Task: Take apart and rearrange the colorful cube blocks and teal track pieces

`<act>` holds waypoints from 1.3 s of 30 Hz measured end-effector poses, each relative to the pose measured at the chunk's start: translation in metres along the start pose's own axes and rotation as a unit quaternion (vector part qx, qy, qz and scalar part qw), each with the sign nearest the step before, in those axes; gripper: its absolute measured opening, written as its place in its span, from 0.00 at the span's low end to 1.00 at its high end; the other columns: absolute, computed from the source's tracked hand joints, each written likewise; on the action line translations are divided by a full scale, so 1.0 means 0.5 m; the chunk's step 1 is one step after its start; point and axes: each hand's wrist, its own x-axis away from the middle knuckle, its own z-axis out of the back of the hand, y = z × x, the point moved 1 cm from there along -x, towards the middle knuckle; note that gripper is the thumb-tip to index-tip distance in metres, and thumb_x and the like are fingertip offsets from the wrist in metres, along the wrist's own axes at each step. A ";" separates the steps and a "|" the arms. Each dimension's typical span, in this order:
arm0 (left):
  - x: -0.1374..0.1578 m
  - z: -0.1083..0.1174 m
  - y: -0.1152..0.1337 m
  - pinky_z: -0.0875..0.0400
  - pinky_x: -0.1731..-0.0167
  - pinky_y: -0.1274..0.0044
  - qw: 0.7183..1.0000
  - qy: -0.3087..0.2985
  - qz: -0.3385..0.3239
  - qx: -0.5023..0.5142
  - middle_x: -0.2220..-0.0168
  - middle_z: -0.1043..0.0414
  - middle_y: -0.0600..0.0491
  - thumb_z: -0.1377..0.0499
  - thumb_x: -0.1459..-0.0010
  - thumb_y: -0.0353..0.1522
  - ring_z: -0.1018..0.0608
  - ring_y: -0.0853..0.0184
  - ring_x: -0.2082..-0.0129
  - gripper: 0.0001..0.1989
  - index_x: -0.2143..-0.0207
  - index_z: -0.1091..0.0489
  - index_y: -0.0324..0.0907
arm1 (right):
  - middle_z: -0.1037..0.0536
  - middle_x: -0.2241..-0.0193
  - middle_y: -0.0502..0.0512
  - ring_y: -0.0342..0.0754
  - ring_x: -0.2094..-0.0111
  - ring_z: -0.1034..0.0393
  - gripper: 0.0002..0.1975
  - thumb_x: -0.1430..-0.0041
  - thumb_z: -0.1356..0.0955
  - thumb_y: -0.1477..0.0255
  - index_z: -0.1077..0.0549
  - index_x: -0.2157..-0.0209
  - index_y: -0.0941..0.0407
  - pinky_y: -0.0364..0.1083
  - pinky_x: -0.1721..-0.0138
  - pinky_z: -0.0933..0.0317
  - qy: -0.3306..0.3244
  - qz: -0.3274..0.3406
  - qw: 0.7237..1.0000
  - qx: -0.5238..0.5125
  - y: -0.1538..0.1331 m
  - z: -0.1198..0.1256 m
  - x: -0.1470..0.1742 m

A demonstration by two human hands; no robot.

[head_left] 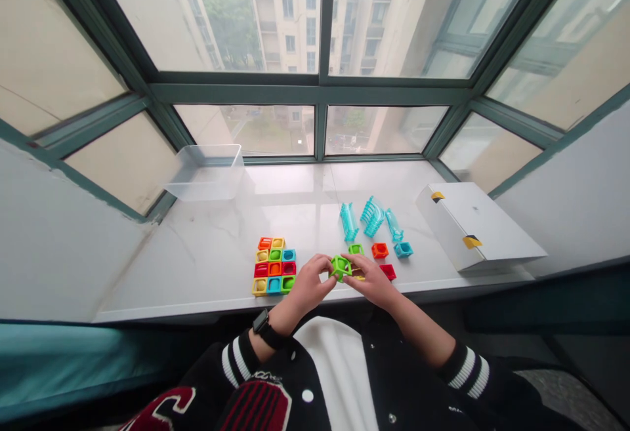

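Note:
A green hollow toy block [340,268] is held between the fingertips of both hands, just above the sill's front edge. My left hand [312,280] grips it from the left, and my right hand [371,278] from the right. Beyond it lies another green block [355,248], partly hidden. An orange-red block [379,250] and a blue block [403,249] sit to the right. Near my right hand a red block [388,272] is partly covered, and a bit of yellow shows under the fingers. Left of my hands, several coloured blocks [274,268] stand in tight rows.
Three translucent blue track pieces [373,216] lie behind the loose blocks. A clear plastic bin [211,175] stands at the back left of the white sill [197,254]. On the right is a white box [485,224] with yellow-black tabs. Green-framed windows [295,94] enclose the sill.

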 end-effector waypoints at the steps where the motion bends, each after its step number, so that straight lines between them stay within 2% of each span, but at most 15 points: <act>1: -0.007 -0.009 -0.002 0.24 0.52 0.68 1.000 -0.002 -0.001 0.003 0.59 0.24 0.51 0.37 0.40 0.28 0.22 0.62 0.56 0.06 0.68 0.32 0.44 | 0.23 0.48 0.59 0.53 0.54 0.22 0.28 0.38 0.25 0.60 0.26 0.38 0.48 0.55 0.50 0.22 0.005 -0.002 1.000 0.009 0.001 0.009 0.002; 4: -0.026 -0.041 -0.018 0.23 0.51 0.67 0.999 -0.010 0.009 0.037 0.58 0.24 0.51 0.35 0.41 0.30 0.20 0.63 0.56 0.07 0.61 0.31 0.44 | 0.22 0.51 0.58 0.52 0.56 0.21 0.27 0.38 0.25 0.62 0.26 0.39 0.49 0.55 0.51 0.22 0.024 -0.011 0.999 0.026 0.010 0.038 0.010; 8: -0.055 -0.085 -0.073 0.22 0.49 0.63 0.998 -0.019 0.022 0.050 0.47 0.25 0.47 0.31 0.41 0.38 0.19 0.60 0.51 0.22 0.46 0.32 0.45 | 0.21 0.50 0.58 0.52 0.57 0.21 0.24 0.38 0.26 0.63 0.25 0.42 0.49 0.55 0.51 0.22 0.081 -0.024 0.995 0.050 0.030 0.079 0.018; 11: -0.078 -0.111 -0.130 0.23 0.49 0.63 0.998 0.000 0.056 0.037 0.48 0.25 0.45 0.40 0.32 0.41 0.20 0.60 0.50 0.15 0.49 0.30 0.43 | 0.22 0.48 0.59 0.53 0.56 0.21 0.23 0.39 0.26 0.64 0.24 0.43 0.50 0.56 0.50 0.22 0.139 -0.030 0.988 0.062 0.046 0.111 0.025; 13: -0.091 -0.126 -0.166 0.23 0.50 0.63 0.996 0.021 0.081 0.031 0.49 0.25 0.44 0.45 0.29 0.40 0.20 0.60 0.52 0.14 0.50 0.30 0.42 | 0.23 0.47 0.60 0.54 0.56 0.21 0.23 0.40 0.26 0.65 0.24 0.43 0.50 0.56 0.49 0.23 0.165 -0.034 0.983 0.069 0.057 0.131 0.029; 18: -0.104 -0.165 -0.225 0.23 0.55 0.66 0.995 0.057 0.085 0.018 0.45 0.28 0.42 0.44 0.31 0.40 0.21 0.61 0.52 0.17 0.45 0.33 0.41 | 0.24 0.48 0.59 0.54 0.55 0.22 0.21 0.41 0.28 0.68 0.23 0.46 0.51 0.56 0.50 0.23 0.203 -0.048 0.975 0.080 0.085 0.167 0.034; 22: -0.103 -0.191 -0.245 0.24 0.54 0.66 0.996 0.044 0.073 -0.034 0.46 0.28 0.44 0.41 0.33 0.41 0.22 0.61 0.55 0.21 0.42 0.34 0.41 | 0.24 0.48 0.59 0.52 0.56 0.22 0.22 0.43 0.29 0.71 0.23 0.46 0.51 0.55 0.51 0.22 0.198 -0.053 0.975 0.082 0.105 0.176 0.023; 25: -0.110 -0.200 -0.244 0.25 0.53 0.66 0.993 0.031 0.061 -0.095 0.46 0.27 0.45 0.38 0.35 0.41 0.21 0.61 0.57 0.26 0.38 0.36 0.44 | 0.24 0.49 0.58 0.51 0.57 0.22 0.23 0.44 0.30 0.73 0.23 0.45 0.51 0.55 0.50 0.23 0.181 -0.052 0.977 0.100 0.115 0.174 0.001; 28: -0.123 -0.202 -0.235 0.26 0.56 0.68 0.988 0.016 0.071 -0.137 0.45 0.26 0.47 0.35 0.38 0.41 0.21 0.61 0.59 0.30 0.36 0.36 0.47 | 0.23 0.48 0.58 0.52 0.55 0.23 0.24 0.44 0.30 0.75 0.23 0.45 0.51 0.56 0.48 0.25 0.164 -0.048 0.978 0.121 0.122 0.166 -0.028; 35: -0.133 -0.208 -0.244 0.28 0.55 0.69 0.981 0.002 0.072 -0.180 0.49 0.21 0.48 0.34 0.38 0.37 0.21 0.59 0.58 0.24 0.40 0.29 0.48 | 0.24 0.46 0.60 0.51 0.51 0.24 0.26 0.43 0.32 0.80 0.24 0.43 0.53 0.54 0.46 0.26 0.115 -0.044 0.981 0.152 0.149 0.128 -0.087; 39: -0.128 -0.212 -0.258 0.29 0.56 0.71 0.978 0.007 0.073 -0.195 0.52 0.20 0.50 0.35 0.38 0.36 0.21 0.60 0.58 0.22 0.42 0.28 0.49 | 0.24 0.45 0.60 0.51 0.49 0.25 0.28 0.45 0.33 0.83 0.24 0.43 0.53 0.52 0.46 0.27 0.092 -0.065 0.978 0.177 0.171 0.108 -0.103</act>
